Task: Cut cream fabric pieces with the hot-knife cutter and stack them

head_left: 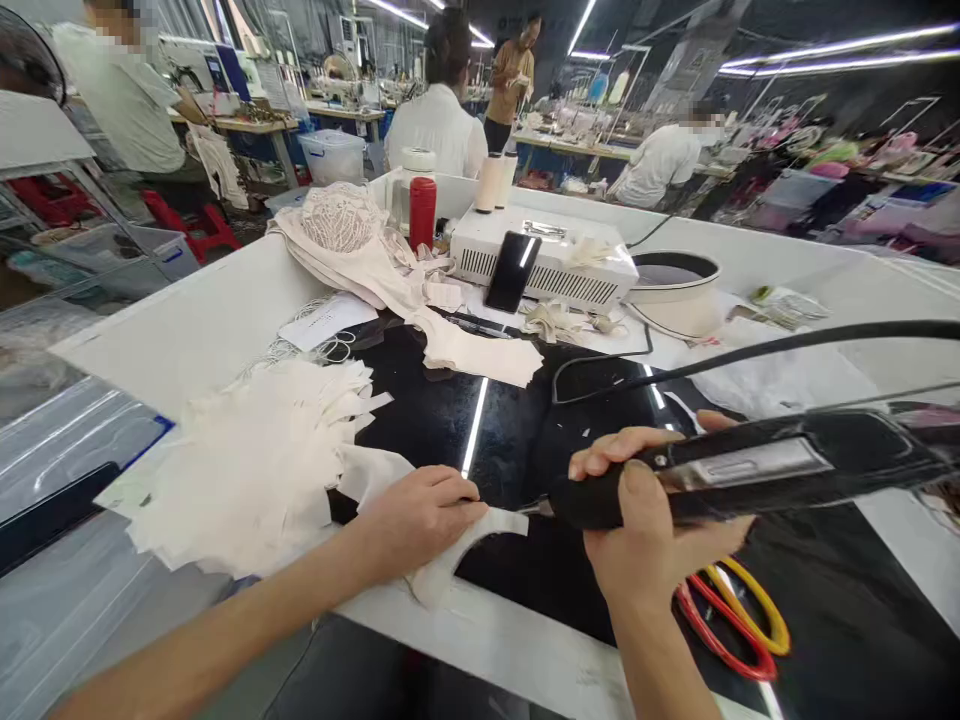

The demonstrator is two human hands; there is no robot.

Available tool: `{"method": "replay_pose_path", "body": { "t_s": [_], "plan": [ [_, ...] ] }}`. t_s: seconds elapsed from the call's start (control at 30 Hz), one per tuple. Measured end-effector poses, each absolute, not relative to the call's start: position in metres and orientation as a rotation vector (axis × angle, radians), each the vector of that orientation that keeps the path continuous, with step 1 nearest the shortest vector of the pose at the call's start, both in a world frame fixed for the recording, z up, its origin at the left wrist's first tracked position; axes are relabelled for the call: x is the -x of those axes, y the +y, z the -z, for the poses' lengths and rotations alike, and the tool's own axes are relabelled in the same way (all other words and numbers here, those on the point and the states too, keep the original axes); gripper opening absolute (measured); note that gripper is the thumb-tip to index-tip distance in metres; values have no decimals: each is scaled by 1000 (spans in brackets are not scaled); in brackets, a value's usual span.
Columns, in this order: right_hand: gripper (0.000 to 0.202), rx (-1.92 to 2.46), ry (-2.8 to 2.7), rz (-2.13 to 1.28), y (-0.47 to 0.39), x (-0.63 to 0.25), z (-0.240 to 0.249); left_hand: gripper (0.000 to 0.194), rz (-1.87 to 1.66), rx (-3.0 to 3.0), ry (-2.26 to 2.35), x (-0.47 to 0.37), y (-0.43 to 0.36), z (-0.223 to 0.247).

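Two bare hands work low in the frame, over a glossy black panel set into a white surface [225, 310]. Left hand [420, 515] lies flat, fingers pressed together, holding down a curved strip of cream fabric [469, 545] at lower centre; part of the strip is hidden under the palm. Right hand [645, 520], right of centre, has its grip wrapped around a long black handheld tool with a grey plate [750, 470]; the tool's thin metal tip meets the strip just beside the left fingers, and its far end is cut off by the right edge. No brand or lettering can be read on the tool.

Left of the hands lies a heap of cut cream fabric pieces [255, 460]. Red and yellow loops of cord [739, 625] show below the right hand, partly hidden by it. Further up stand a red cylindrical bottle [422, 212] and a dark phone [511, 272] leaning against a white vented box [555, 265]. A printed white paper sheet [326, 320] lies upper left, its text too small to read.
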State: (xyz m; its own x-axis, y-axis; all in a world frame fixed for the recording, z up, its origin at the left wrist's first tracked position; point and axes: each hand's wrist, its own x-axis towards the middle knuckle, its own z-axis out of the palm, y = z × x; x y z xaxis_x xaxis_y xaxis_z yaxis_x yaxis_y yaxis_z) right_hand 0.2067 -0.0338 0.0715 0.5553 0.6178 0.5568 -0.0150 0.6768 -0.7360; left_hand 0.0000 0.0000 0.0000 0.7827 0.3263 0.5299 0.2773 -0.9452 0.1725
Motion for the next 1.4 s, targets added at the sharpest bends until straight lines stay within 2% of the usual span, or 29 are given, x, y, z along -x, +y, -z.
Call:
{"method": "replay_pose_path", "body": {
  "t_s": [0.5,1.4],
  "plan": [
    [46,717,-960,-443,-46,-202,-75,20,-857,-2859,501,-2,-5,-5],
    [49,769,-978,-424,-50,-200,-65,20,-852,-2901,523,0,-2,-4]
  ]
}}
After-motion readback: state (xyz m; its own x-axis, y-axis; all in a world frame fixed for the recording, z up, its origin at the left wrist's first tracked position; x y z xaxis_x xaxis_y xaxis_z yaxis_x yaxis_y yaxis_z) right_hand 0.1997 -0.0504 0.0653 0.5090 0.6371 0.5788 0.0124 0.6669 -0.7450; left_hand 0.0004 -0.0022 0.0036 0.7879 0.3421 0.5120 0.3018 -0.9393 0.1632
